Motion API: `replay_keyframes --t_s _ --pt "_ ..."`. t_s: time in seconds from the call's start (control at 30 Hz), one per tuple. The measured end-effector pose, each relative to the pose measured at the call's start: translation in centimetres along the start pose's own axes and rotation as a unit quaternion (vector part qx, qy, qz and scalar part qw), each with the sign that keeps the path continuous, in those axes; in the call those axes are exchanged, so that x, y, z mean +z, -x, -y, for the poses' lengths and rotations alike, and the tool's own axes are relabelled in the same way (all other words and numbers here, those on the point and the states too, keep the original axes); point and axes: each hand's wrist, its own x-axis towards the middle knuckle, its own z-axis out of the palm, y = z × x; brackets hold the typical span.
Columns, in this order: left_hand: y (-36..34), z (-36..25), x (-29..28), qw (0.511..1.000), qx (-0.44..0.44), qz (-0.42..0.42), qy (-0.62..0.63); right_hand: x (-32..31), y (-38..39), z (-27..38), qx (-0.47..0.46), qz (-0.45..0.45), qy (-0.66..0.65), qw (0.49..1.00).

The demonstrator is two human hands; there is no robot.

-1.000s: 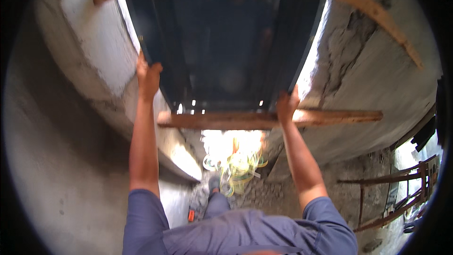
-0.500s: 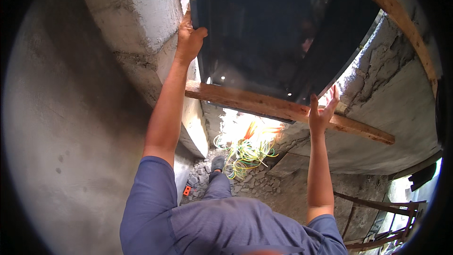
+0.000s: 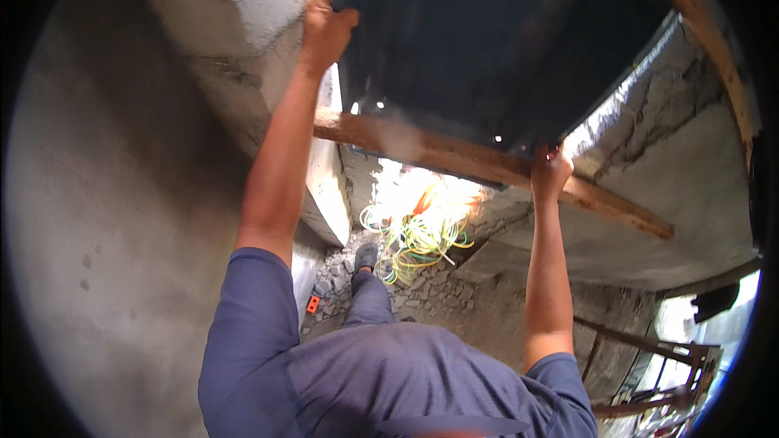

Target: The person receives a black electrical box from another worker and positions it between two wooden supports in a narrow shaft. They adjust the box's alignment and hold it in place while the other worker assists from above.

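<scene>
A large glossy black panel fills an opening in the concrete wall, with a wooden bar across its lower part and a curved-looking plank at the upper right. My left hand is closed on the panel's left edge near the top of the view. My right hand is closed at the panel's lower right corner, just beside the bar; some of its fingertips are hidden behind the dark edge.
A bright gap below holds tangled yellow-green wires over broken rubble. A small orange block lies by my foot. Plastered wall rises at left; a dark metal or wooden frame stands at lower right.
The view has swung, putting the panel higher and farther right. My right hand opened half a second ago and has closed again on the panel's corner. My left hand keeps its hold.
</scene>
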Motion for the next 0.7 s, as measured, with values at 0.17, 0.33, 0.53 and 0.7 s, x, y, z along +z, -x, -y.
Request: replay_keyframes --t_s 0.17,0.33,0.53,0.7 --pt "-0.6 0.6 -0.5 0.989 -0.034 0.004 -0.141 -2.5 1.0 -0.2 -0.094 -0.059 0.000 0.994" --pt "-0.3 -0.5 -0.6 0.995 -0.043 0.033 -0.085 -6.4 12.0 -4.0 -0.136 -0.129 -0.055 0.981" --pt "-0.9 0.6 -1.8 0.987 -0.085 0.016 -0.136 -10.7 30.7 -11.6 0.224 0.235 -0.080 0.942" --pt "-1.7 3.2 -4.3 0.987 -0.027 0.053 -0.150 -16.5 39.8 -15.7 0.346 0.283 -0.032 0.894"
